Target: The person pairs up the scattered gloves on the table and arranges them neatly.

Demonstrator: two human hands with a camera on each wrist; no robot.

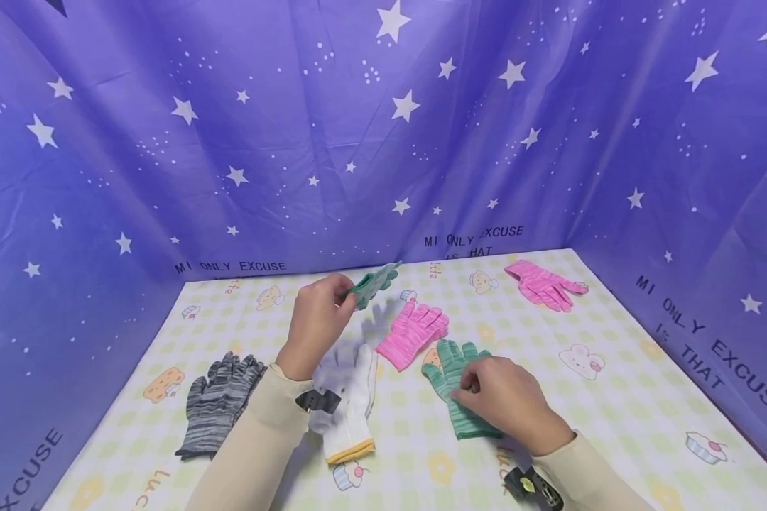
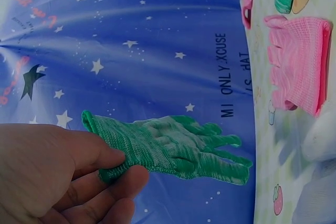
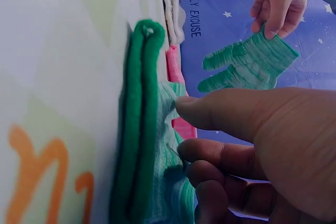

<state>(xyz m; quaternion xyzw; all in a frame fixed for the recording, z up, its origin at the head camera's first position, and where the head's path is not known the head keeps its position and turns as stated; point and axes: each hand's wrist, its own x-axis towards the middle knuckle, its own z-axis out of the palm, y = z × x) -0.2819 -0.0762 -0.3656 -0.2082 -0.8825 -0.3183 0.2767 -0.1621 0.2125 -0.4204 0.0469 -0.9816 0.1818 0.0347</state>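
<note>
My left hand [image 1: 316,326] pinches the cuff of a green knitted glove [image 2: 168,145] between thumb and fingers, holding it above the back of the table with its fingers pointing away. A second green glove [image 1: 450,365] lies flat on the table, palm area partly hidden by my right hand [image 1: 514,404]. In the right wrist view, that hand's thumb and loosely bent fingers hover at the glove, with a gap between thumb and forefinger; contact is hard to tell. Its folded green cuff [image 3: 136,129] shows close up.
Near the middle lies a pink glove [image 1: 412,333], with another pink glove [image 1: 543,285] at the back right. A white glove [image 1: 348,419] with a yellow cuff edge and a grey-black glove [image 1: 217,404] lie by my left forearm. Purple star-printed curtains [image 1: 332,142] enclose the checked tablecloth [image 1: 613,433].
</note>
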